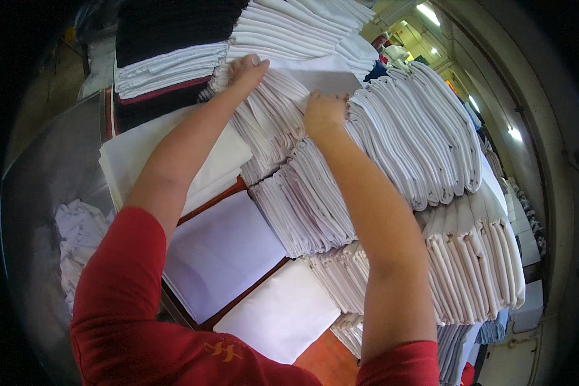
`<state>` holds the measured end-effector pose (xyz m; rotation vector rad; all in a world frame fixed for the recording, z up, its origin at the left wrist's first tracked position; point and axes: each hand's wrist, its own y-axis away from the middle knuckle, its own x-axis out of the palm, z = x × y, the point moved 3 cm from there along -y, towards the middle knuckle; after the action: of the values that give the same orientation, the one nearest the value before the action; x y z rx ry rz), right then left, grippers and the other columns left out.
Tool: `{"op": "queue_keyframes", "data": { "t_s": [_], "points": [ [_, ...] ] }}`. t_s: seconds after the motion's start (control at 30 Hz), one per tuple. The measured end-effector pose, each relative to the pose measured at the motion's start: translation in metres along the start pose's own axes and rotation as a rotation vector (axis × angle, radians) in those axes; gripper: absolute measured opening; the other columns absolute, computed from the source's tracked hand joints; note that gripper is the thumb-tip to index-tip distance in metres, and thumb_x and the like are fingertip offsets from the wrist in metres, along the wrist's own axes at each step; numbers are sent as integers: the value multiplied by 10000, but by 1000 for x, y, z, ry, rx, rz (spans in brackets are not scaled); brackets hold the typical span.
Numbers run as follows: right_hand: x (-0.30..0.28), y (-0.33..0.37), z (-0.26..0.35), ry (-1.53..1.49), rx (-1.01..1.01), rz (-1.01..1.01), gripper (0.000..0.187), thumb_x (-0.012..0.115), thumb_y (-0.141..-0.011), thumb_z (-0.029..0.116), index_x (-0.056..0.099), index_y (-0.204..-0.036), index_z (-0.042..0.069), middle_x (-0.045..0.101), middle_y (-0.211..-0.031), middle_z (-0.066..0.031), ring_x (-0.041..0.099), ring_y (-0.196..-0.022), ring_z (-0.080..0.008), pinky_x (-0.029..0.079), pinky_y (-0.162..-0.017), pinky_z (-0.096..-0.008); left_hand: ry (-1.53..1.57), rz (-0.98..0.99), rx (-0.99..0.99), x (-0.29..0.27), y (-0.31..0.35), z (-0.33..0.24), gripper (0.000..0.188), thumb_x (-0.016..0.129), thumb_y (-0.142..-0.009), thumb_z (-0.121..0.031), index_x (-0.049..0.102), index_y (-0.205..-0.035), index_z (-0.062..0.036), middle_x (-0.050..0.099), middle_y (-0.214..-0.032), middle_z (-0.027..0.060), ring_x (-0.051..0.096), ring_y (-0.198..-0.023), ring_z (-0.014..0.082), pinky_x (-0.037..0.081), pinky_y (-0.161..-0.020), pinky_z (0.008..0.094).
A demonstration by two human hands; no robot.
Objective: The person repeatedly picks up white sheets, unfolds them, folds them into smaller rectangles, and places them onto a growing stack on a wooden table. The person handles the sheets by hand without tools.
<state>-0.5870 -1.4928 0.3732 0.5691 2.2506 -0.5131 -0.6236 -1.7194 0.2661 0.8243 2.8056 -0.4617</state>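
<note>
My left hand [246,74] is at the far left corner of a folded white cloth [321,71], its fingers bent around the cloth's edge and thumb on top. The cloth lies over a stack of folded white cloths [273,106]. At the cloth's near edge, my right hand [325,112] is closed on it with curled fingers, close beside a tall pile of thick folded white cloths [418,135]. Parts of the fingers of both hands are hidden.
Black folded cloths [174,29] pile up at the far left. Nearer lie a cream folded cloth [219,161], a pale lavender one [225,251] and a bright white one [280,312] on an orange-brown surface [328,360]. Crumpled white cloth [80,241] lies left on grey metal.
</note>
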Motion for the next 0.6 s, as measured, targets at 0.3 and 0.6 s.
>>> {"op": "queue_keyframes", "data": {
  "t_s": [0.3,0.6],
  "points": [
    [10,26,22,-76,-81,-2,695,552,-847,172,272,-1443,-47,677,-1020,-223,664,-967,-323,453,-913,-447,285,89,-244,19,10,2,1021,364,-828,-782,131,-1514,-63,127,-1556,203,186,-1425,343,238,-1115,515],
    [10,48,25,-211,-26,-239,622,495,-896,195,294,-1445,-18,476,-1347,-255,489,-1238,-330,317,-1062,-488,339,-143,-214,16,18,43,952,446,-822,-749,341,-1437,-30,309,-1482,224,297,-1374,356,261,-1114,454]
  ]
}}
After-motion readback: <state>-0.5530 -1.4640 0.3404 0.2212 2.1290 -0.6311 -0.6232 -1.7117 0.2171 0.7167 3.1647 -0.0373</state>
